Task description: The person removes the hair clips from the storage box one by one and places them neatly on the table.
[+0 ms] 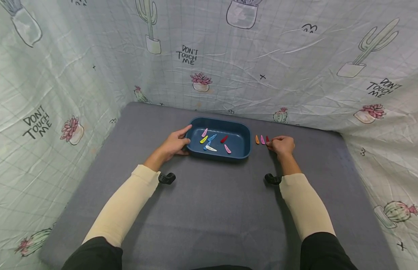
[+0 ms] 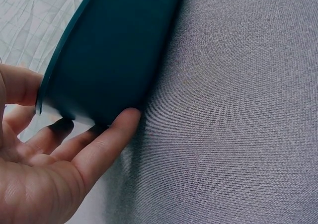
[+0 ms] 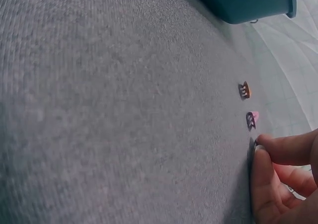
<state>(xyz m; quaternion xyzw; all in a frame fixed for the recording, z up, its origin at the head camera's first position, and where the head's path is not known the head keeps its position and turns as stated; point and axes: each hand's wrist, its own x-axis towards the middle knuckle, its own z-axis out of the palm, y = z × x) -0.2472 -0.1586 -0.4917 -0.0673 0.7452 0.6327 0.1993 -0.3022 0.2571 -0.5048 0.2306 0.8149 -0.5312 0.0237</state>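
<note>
A dark blue tray [image 1: 237, 144] lies on the grey cloth with several snap hair clips in it. My left hand [image 1: 175, 143] grips its left end, thumb at the rim and fingers against the outer wall, as the left wrist view of the tray [image 2: 109, 55] shows. Right of the tray, my right hand [image 1: 281, 145] pinches a red hair clip [image 1: 267, 138] between thumb and finger, down at the cloth. Most of that clip is hidden by the fingertips. Beside it lie a pink hair clip [image 1: 262, 140] and an orange hair clip [image 1: 257, 140], in a row.
Inside the tray are a red clip [image 1: 224, 139], a yellow clip [image 1: 203, 139], a white clip [image 1: 211, 148], pink ones and blue ones. A cactus-print curtain [image 1: 229, 67] hangs behind and beside the grey table surface [image 1: 212, 210].
</note>
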